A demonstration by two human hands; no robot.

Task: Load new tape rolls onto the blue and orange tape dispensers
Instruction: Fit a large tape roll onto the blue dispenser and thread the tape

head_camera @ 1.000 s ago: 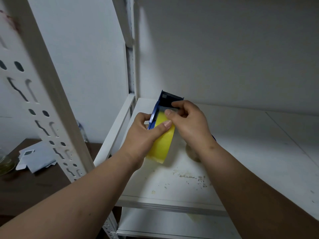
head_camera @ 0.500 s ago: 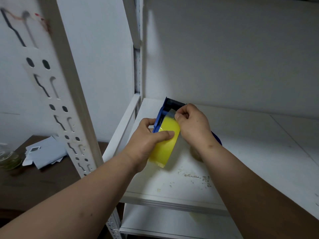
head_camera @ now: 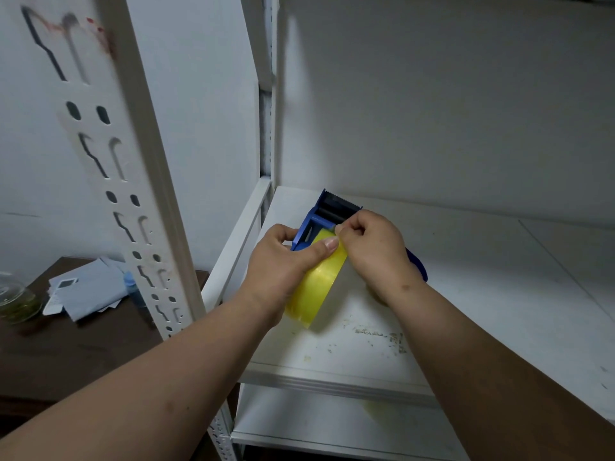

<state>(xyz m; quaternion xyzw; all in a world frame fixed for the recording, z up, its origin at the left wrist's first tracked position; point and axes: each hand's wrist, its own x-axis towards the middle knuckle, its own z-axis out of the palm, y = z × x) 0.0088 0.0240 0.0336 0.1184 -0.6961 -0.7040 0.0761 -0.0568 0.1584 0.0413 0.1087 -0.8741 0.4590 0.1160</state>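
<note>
A blue tape dispenser with a dark roller and a toothed blade at its far end is held over the white shelf. A yellow tape roll sits in it. My left hand grips the dispenser's left side, thumb pressed on top of the roll. My right hand pinches the tape's loose end near the roller. A blue handle part shows behind my right wrist. No orange dispenser is in view.
White slotted shelving uprights stand at the left. The shelf surface has crumbs and stains near the front edge. A dark brown table at lower left holds papers, a small blue bottle and a glass jar. A lower shelf lies beneath.
My right hand's fingers have slid from the dispenser's blade end down toward the roller, pinching the tape end. The view has shifted slightly; both hands stay on the dispenser.
</note>
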